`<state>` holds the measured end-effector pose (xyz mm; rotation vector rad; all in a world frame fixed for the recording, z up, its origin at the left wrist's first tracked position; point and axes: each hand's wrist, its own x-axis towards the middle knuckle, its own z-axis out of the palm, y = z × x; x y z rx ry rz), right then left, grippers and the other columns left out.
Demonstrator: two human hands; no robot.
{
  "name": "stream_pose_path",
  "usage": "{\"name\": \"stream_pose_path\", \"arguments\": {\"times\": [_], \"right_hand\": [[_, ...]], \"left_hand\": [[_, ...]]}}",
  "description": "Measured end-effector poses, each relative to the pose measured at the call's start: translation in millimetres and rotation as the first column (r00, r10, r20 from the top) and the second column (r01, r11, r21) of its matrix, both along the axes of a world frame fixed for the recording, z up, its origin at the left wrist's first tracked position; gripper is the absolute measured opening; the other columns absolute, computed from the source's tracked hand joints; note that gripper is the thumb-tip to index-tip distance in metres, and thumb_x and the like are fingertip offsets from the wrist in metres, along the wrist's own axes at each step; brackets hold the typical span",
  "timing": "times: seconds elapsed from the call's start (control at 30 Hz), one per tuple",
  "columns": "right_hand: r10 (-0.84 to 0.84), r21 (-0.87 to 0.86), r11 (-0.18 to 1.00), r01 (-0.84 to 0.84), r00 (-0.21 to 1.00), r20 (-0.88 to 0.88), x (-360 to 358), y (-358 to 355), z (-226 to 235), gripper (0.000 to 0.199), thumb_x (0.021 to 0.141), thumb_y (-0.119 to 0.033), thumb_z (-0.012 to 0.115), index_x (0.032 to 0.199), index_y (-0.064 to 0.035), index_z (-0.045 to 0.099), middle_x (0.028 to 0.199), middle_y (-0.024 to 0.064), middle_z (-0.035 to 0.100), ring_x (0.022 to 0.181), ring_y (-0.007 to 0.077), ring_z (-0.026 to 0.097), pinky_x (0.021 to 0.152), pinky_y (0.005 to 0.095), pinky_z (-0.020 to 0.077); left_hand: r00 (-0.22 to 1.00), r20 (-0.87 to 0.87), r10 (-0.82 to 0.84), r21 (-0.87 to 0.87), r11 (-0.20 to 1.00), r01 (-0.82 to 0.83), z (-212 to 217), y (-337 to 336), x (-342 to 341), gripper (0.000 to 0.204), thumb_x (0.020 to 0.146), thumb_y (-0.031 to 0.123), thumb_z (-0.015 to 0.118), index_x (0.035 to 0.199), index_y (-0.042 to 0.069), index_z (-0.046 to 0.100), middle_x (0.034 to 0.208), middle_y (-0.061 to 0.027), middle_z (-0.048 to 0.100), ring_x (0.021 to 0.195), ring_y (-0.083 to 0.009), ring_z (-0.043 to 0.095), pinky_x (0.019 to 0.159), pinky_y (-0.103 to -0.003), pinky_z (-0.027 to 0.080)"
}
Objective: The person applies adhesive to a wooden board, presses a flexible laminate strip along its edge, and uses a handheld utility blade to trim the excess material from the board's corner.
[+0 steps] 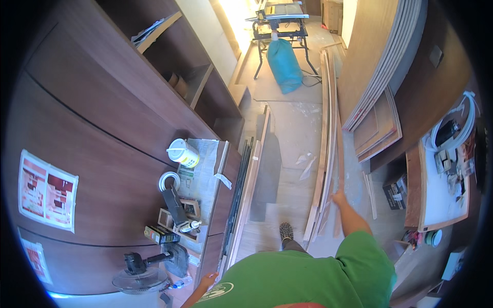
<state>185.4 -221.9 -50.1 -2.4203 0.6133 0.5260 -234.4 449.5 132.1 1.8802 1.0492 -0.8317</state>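
Observation:
My right hand (338, 197) is closed around a long, thin wooden strip (337, 220) at the right side of the walkway. Beside that strip, more long wooden boards (323, 169) lie lengthwise on the floor. Down at the lower left, my left hand (208, 280) hangs near the side of a low cabinet (217, 222), apart from the boards. It looks loosely open, with nothing visible in it, though its fingers show only in part.
A table saw (280, 13) with a blue dust bag (285, 65) stands ahead. Large wooden panels (367, 61) lean at the right. Dark strips (241, 179) lie along the cabinet, which carries a white tub (183, 153). A fan (141, 272) stands at lower left.

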Motion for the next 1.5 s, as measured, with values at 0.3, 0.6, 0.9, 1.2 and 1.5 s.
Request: {"name": "stream_pose_path", "arguments": {"times": [0.3,0.6,0.9,1.2,1.5], "right_hand": [[0.409,0.363,0.901,-0.236,0.739,-0.534,-154,100,52,0.042,0.087,-0.043,0.066,0.1,-0.0025,0.067,0.083,0.0153,0.066,0.068,0.0269,0.064,0.057,0.0436,0.055],[-0.173,0.393,0.847,0.357,0.885,-0.432,-93,31,88,0.016,0.091,-0.026,0.059,0.096,-0.0113,0.057,0.074,0.0092,0.057,0.059,0.0198,0.055,0.051,0.0392,0.0451],[-0.174,0.257,0.879,0.402,0.772,-0.611,-166,-13,94,0.023,0.092,-0.028,0.058,0.103,-0.009,0.054,0.083,0.0099,0.058,0.067,0.0223,0.057,0.061,0.0406,0.0482],[-0.25,0.251,0.86,0.444,0.796,-0.551,-145,-10,130,0.026,0.092,-0.029,0.058,0.104,-0.0056,0.054,0.087,0.0109,0.06,0.071,0.0235,0.059,0.063,0.0405,0.0503],[-0.387,0.228,0.798,0.558,0.764,-0.516,-40,9,132,0.025,0.09,-0.025,0.061,0.104,-0.0066,0.056,0.075,0.0073,0.058,0.059,0.0198,0.056,0.052,0.0359,0.0474]], "left_hand": [[0.974,0.223,-0.044,0.056,0.998,0.033,-61,-31,-30,0.041,0.09,0.043,0.063,0.113,0.01,0.066,0.1,-0.0118,0.07,0.094,-0.0209,0.065,0.083,-0.033,0.05],[0.972,0.227,-0.067,0.125,0.991,0.039,-56,-7,75,0.058,0.083,0.056,0.064,0.114,0.007,0.066,0.107,-0.0181,0.068,0.102,-0.0264,0.064,0.089,-0.037,0.048],[0.972,0.206,-0.11,0.106,0.99,0.089,-55,-27,133,0.064,0.081,0.062,0.063,0.116,0.008,0.065,0.113,-0.0205,0.065,0.107,-0.031,0.062,0.092,-0.038,0.047],[0.993,-0.002,-0.117,0.046,0.992,0.117,-100,-13,135,0.067,0.08,0.064,0.061,0.116,0.008,0.065,0.117,-0.0218,0.063,0.113,-0.0356,0.059,0.095,-0.041,0.045],[0.989,0.034,-0.142,0.004,0.99,0.142,-123,-8,268,0.069,0.079,0.064,0.063,0.116,0.005,0.065,0.117,-0.0215,0.063,0.113,-0.0346,0.059,0.095,-0.043,0.045]]}}
